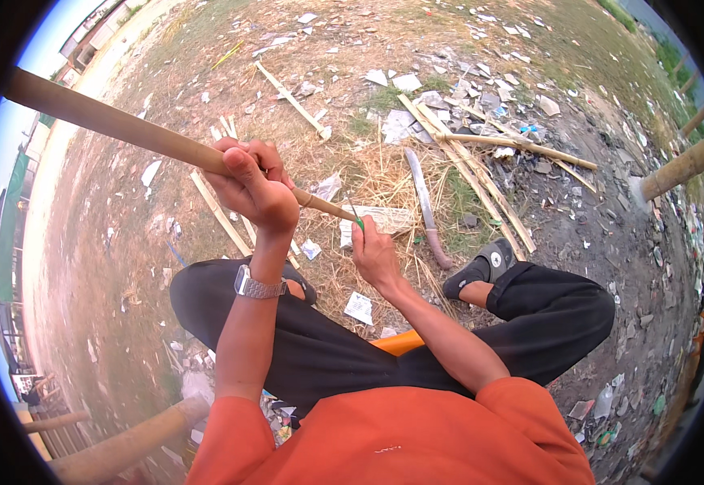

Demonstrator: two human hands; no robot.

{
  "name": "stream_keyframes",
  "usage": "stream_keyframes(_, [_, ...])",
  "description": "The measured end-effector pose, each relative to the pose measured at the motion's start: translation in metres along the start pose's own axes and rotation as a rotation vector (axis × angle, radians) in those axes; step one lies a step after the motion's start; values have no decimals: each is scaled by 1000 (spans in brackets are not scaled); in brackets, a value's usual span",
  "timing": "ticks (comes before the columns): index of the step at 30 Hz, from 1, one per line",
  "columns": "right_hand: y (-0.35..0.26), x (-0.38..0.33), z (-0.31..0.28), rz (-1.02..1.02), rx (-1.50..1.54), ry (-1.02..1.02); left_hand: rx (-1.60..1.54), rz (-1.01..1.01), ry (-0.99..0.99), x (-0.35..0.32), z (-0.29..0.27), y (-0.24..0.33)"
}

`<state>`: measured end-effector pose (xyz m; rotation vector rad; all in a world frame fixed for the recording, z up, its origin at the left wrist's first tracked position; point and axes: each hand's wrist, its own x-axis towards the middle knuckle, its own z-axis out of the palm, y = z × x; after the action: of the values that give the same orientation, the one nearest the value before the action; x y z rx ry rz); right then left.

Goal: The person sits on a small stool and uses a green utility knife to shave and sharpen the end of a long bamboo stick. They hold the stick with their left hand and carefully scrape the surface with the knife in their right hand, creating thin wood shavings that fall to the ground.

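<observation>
Fingers [269, 155] of the left hand [260, 192] are bent firmly around a bamboo pole [141, 139], left of centre in the frame, with the thumb laid over it and the palm facing up. Fingers of the right hand [378, 257], at the centre, are closed on a small green tool [360, 222]; its thin dark point rises beside the pole's narrow end, and I cannot tell whether the 2 touch.

From that end the pole slants to the upper left of the frame, where its long part hangs unsupported. It should handle as stiff and fairly light, but with that length outboard it probably feels heavy toward the upper left and could seesaw in 1 hand. Its skin looks smooth, so it may roll or slide in a loose hold; bamboo like this resists bending but may split lengthwise. Just behind the raised joint looks a good place to grip for control at the narrow end; a hold further up would balance the weight better.

Beyond the hands, a pale sheet [396, 218] lies under the narrow end. Right of it, a long curved blade [421, 190] rests on straw [376, 179], and split strips [481, 190] lie at upper right of centre, stiff-looking, with edges that may be sharp.
</observation>
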<state>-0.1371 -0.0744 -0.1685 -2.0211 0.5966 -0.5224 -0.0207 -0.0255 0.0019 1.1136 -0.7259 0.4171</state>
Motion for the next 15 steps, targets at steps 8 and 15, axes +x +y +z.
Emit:
stream_keyframes(8, [13,-4,12,50,-174,-67,-47,40,-14,-1,1,-2])
stream_keyframes(15, [112,-47,15,364,-329,-214,-43,67,-34,1,0,-3])
